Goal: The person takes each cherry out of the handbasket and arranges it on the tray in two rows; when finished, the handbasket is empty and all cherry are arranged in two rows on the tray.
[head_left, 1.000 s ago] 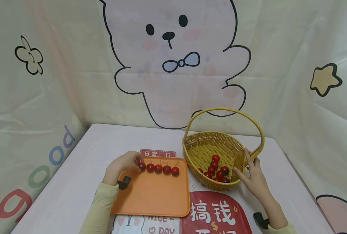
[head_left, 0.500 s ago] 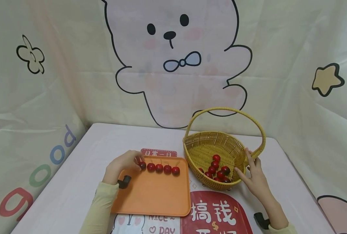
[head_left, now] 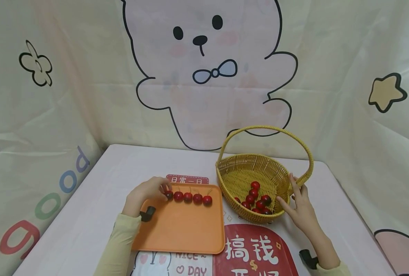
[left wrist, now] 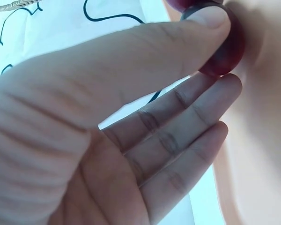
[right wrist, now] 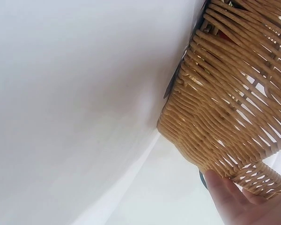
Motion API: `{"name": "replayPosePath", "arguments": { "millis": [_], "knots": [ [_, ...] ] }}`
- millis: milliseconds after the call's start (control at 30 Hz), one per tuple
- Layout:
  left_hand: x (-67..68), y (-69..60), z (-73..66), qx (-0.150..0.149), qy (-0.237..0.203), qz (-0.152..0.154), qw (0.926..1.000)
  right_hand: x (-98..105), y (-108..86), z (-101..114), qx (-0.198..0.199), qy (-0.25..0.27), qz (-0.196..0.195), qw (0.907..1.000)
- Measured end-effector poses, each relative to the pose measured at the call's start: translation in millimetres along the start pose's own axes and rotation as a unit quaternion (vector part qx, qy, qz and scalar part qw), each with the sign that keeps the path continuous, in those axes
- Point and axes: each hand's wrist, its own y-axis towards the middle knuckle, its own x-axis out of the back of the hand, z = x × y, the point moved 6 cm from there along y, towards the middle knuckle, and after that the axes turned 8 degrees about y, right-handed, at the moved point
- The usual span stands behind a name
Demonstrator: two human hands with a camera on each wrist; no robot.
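At the orange tray's (head_left: pixel 180 234) far left, left hand (head_left: pixel 146 192) pinches the end cherry (head_left: pixel 169 196) beside a row of four more (head_left: pixel 192 198); best released gently, in line, so none rolls. Farther right, basket (head_left: pixel 251 165) of loose cherries (head_left: pixel 254 193); right hand (head_left: pixel 301 211), fingers spread, touches its right side.

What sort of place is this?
Probably a small staged booth or play corner, though I can't be sure: cartoon-printed cloth hangs behind and on both sides of a white table, where an orange tray and a wicker basket both hold cherries.
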Motion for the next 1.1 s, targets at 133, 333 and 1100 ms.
{"name": "replayPosePath", "arguments": {
  "millis": [133, 333, 1100],
  "knots": [
    [1.5, -0.6, -0.8, -0.002, -0.003, -0.001, 1.0000, 0.1, 0.2, 0.5, 0.001, 0.003, -0.001, 1.0000],
    [3.8, -1.4, -0.8, -0.008, -0.008, -0.007, 0.9999, 0.8, 0.0, 1.1, 0.001, 0.003, -0.001, 1.0000],
    [15.4, -3.6, -65.8, -0.177, 0.065, -0.122, 0.9744, 0.4, -0.1, 1.5, 0.004, 0.003, -0.001, 1.0000]
  ]
}}
